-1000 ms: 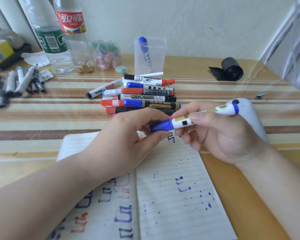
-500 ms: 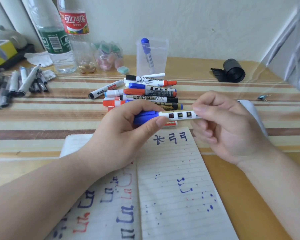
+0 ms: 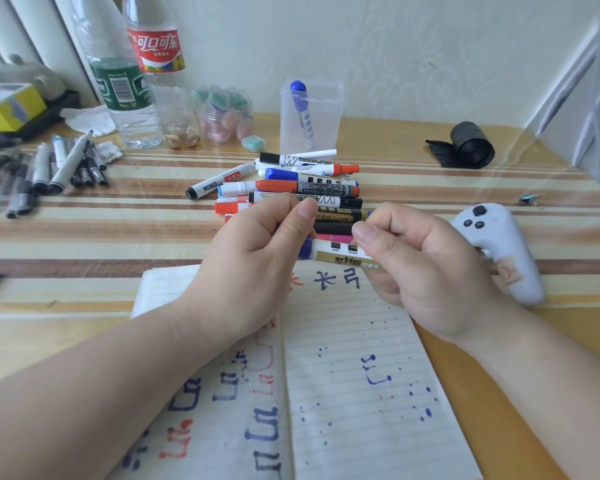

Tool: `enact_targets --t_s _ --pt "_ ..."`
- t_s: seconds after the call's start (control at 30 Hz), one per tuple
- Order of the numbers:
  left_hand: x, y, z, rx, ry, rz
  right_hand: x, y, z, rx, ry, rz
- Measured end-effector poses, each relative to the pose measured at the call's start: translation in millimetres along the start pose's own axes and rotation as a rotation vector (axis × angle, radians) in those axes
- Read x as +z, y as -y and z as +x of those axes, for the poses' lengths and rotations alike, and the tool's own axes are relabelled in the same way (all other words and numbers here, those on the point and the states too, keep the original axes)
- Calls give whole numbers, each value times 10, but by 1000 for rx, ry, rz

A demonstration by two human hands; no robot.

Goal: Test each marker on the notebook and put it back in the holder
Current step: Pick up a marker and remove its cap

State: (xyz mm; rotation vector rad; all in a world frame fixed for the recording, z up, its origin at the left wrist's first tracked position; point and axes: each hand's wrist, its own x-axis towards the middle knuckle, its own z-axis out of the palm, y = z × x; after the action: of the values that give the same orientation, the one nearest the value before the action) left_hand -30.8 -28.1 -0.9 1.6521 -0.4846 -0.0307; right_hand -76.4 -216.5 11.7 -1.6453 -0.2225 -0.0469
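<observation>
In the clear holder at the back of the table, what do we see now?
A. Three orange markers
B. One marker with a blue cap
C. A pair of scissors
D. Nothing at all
B: the clear holder contains a single blue-capped marker, which leans against its left side with the cap up.

We count two hands, the left hand (image 3: 257, 251) and the right hand (image 3: 426, 268), both on one blue marker (image 3: 340, 254). At twelve o'clock there is one holder (image 3: 329, 109) with one capped marker (image 3: 305, 123) inside. The loose pile (image 3: 309, 188) has roughly eleven markers. At eleven o'clock are two bottles (image 3: 125, 91). We also count one notebook (image 3: 347, 393) and, at three o'clock, one controller (image 3: 499, 251).
</observation>
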Motion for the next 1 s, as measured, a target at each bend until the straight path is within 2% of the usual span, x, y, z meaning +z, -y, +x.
enact_targets --t_s 0.17,0.4,0.47,0.57,0.63,0.77,0.9,1.0 --pt "4 -39 -39 36 -47 56 119 18 1 71 -22 170" --pt "-14 -42 -37 -21 -18 13 109 45 -57 79 -31 178" --pt "-10 -49 -37 54 -29 118 105 29 -33 84 -46 170" --pt "-65 -64 -59 302 -135 297 95 25 53 50 -104 215" --pt "-113 -28 -54 436 -174 329 43 43 113 0 -150 301" --pt "-81 49 -25 481 -79 390 -70 41 119 -30 -118 512" --pt "-14 71 -26 569 21 473 12 -12 53 -34 -18 234" --pt "-24 66 -32 574 1 537 88 -15 19 -40 31 32"
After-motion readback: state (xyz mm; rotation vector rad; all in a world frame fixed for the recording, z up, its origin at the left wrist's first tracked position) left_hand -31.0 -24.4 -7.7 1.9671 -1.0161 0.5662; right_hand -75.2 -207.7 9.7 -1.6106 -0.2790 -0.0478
